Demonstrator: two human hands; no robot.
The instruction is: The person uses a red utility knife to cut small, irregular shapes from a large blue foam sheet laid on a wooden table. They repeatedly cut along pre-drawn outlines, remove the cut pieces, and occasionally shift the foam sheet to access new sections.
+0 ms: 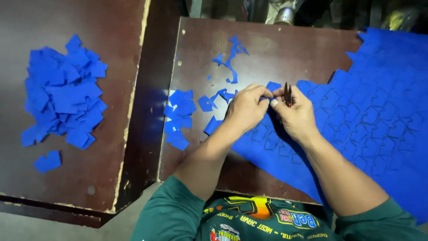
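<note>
A large blue fabric sheet (374, 116), pre-cut into repeated shapes, covers the right of a dark brown table (276, 49). My left hand (246, 108) pinches a small blue piece (273, 85) at the sheet's near-left edge. My right hand (296, 115) meets it fingertip to fingertip and holds small dark snips (287, 94), their blades pointing up. A small stack of cut blue pieces (179, 117) lies just left of my left hand.
A bigger heap of blue cut pieces (64, 96) sits on a second brown table (107, 169) at the left, one piece (47, 161) apart from it. Thin blue offcuts (231, 60) lie behind my hands. A dark gap (149, 98) separates the tables.
</note>
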